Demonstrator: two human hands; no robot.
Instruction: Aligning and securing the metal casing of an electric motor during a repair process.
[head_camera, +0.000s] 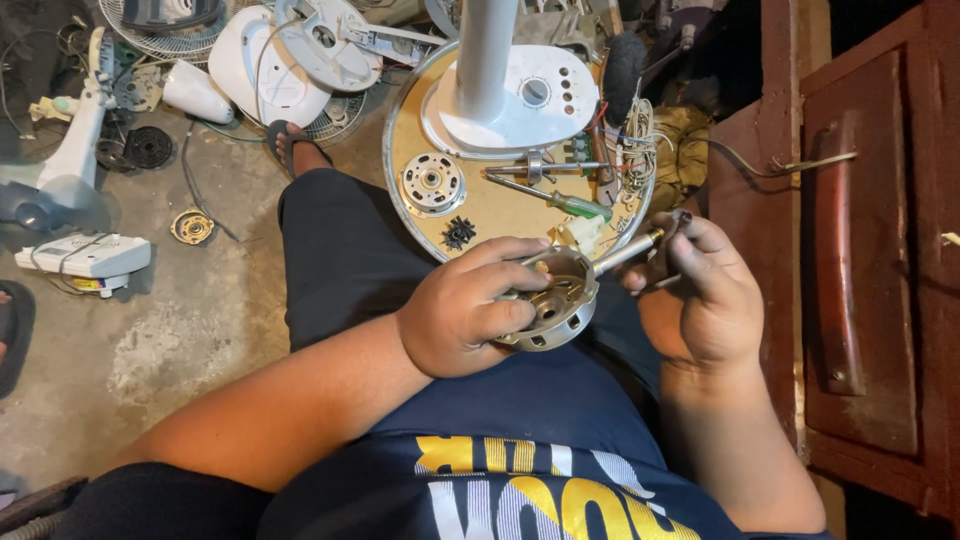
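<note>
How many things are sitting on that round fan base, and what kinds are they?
On the round fan base:
Fan stand with white control housing: 1
Motor rotor part: 1
Small black gear-like piece: 1
Green-handled screwdriver: 1
Small white plastic piece: 1
Total: 5

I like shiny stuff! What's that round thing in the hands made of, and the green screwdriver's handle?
The round motor housing looks like bare cast metal: dull silver-grey with a soft shine. The green screwdriver handle looks like see-through plastic, glossy, though it is small here.
</note>
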